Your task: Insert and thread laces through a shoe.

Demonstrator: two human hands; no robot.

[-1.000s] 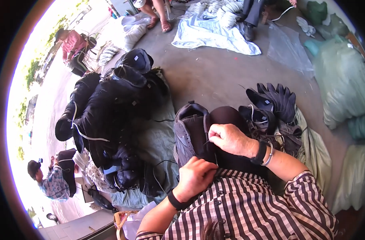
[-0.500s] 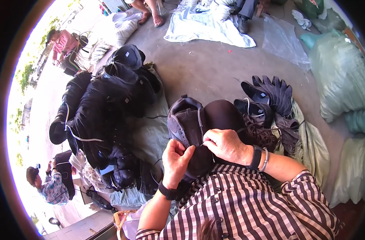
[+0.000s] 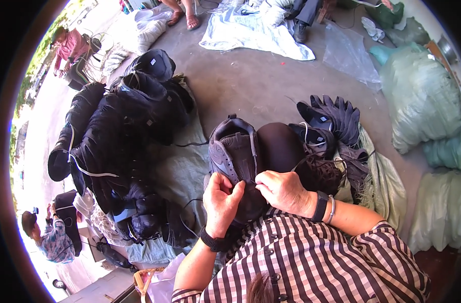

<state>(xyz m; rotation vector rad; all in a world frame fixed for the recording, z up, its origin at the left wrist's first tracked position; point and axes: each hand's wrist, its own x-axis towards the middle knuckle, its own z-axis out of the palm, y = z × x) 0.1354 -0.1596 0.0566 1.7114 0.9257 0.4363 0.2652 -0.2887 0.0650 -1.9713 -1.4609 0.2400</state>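
Observation:
A dark grey sneaker upper [image 3: 234, 151] stands in front of me, its collar opening away from me and its toe close to my shirt. My left hand [image 3: 221, 202] pinches thumb against finger beside its left eyelet row. On the other side, my right hand [image 3: 286, 191] is closed with its fingertips at the upper's front. Whatever is between the fingers, perhaps a thin lace, is too small to make out. A smooth dark brown rounded thing [image 3: 279, 146] sits against the upper's right side, partly behind my right hand.
Stacked black shoe uppers [image 3: 107, 136] lie at left on a pale green sheet [image 3: 182, 169]. More grey uppers [image 3: 336, 118] rest on a sack [image 3: 384, 177] at right. Large filled bags [image 3: 422, 96] line the far right. Other people sit at left [image 3: 54, 237] and farther back.
The whole view has swung slightly, so the surroundings sit farther left. My right hand's fingers have curled in more at the upper's front; the left hand keeps its pinch.

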